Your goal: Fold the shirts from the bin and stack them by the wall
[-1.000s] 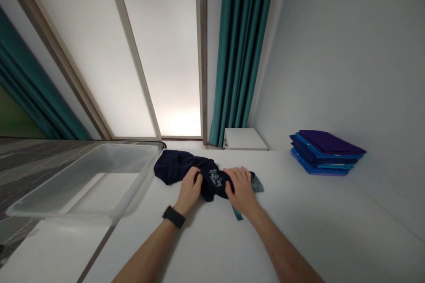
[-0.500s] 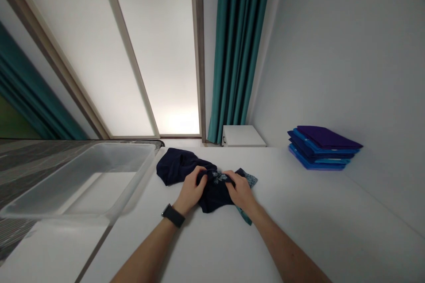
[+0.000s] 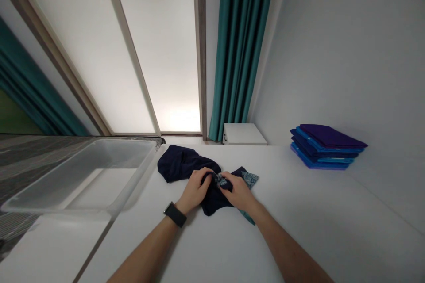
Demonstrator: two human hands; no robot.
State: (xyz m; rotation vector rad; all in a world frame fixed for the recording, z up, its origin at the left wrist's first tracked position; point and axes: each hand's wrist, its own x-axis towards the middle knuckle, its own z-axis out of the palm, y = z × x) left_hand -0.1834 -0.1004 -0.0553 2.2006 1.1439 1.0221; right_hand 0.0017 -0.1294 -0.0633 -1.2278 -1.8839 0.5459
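Observation:
A dark navy garment (image 3: 182, 162) with a light leafy pattern lies crumpled on the white table (image 3: 212, 247). My left hand (image 3: 196, 188), with a black watch on its wrist, pinches the fabric near the middle. Close beside it on the right, my right hand (image 3: 238, 191) grips the patterned part between thumb and fingers. A patterned corner sticks out beyond the right hand, and a teal edge shows beneath that wrist. The fingertips are partly hidden in the folds.
At the left stands a translucent plastic bin (image 3: 116, 210). A stack of folded purple and blue cloths (image 3: 328, 147) sits at the right by the wall. Behind the table are a small white cabinet (image 3: 244, 134) and a teal curtain (image 3: 244, 53).
My hands have come closer together, bunching the patterned fabric between them. The view has shifted slightly.

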